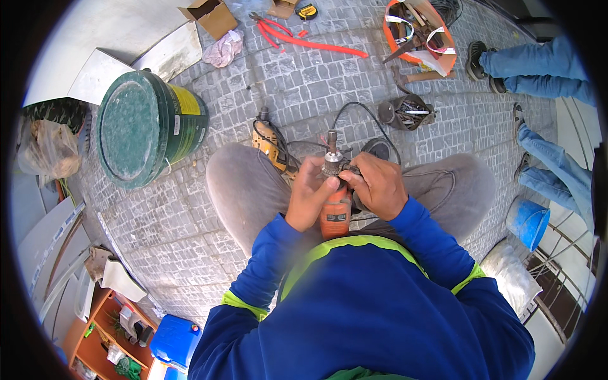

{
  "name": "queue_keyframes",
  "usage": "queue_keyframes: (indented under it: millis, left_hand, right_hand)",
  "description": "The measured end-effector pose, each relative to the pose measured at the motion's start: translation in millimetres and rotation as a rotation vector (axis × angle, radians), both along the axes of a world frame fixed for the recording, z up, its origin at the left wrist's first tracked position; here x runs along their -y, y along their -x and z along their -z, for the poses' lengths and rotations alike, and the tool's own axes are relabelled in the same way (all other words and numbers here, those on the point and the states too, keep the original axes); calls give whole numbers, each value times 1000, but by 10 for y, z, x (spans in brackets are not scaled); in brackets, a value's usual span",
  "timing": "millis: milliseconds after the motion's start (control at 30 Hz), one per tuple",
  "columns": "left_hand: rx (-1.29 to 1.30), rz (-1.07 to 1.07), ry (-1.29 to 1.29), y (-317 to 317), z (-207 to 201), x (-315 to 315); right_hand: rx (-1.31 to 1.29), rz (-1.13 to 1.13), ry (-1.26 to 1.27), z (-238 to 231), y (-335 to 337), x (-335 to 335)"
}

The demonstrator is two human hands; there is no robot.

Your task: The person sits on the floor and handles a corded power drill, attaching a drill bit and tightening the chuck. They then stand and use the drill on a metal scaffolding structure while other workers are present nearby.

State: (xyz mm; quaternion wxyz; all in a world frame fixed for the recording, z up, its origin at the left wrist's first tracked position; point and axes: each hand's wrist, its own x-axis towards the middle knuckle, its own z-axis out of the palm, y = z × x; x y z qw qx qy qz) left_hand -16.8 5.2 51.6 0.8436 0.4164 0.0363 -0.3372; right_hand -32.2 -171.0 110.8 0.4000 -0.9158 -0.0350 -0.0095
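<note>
An orange power drill (pixel 335 214) stands upright between my knees, its metal chuck (pixel 332 162) pointing away from me. A thick, dark cylindrical bit (pixel 332 140) sticks out of the chuck. My left hand (pixel 308 195) is closed around the left side of the chuck, thumb pressed to its base. On the other side, my right hand (pixel 380 183) pinches a small dark piece at the chuck, which looks like a chuck key; the fingers partly hide it. A yellow power tool (pixel 271 145) with a dark cord lies on the paving beyond my left knee.
A green lidded bucket (pixel 136 126) stands at left. Ahead lie red-handled bolt cutters (pixel 310 43), a tape measure (pixel 307 12), a hammer (pixel 421 76), an orange tool bag (pixel 451 60) and a dark container (pixel 411 113). Two people's jeans-clad legs (pixel 538 63) and a blue bucket (pixel 528 223) are right.
</note>
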Motion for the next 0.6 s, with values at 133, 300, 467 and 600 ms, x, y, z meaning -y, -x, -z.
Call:
queue_keyframes:
  millis: [133,300,467,600]
  left_hand:
    - [-41,-7,39,18,-31,23]
    - [115,-36,-92,73,-58,91]
    - [64,-8,-123,59,-5,134]
    - [72,-73,-84,65,-32,117]
  right_hand:
    - [-17,33,98,-157,30,-57]
    - [-116,58,179,-186,85,-80]
    - [117,50,163,-110,20,-57]
    - [-44,193,-155,-238,90,-25]
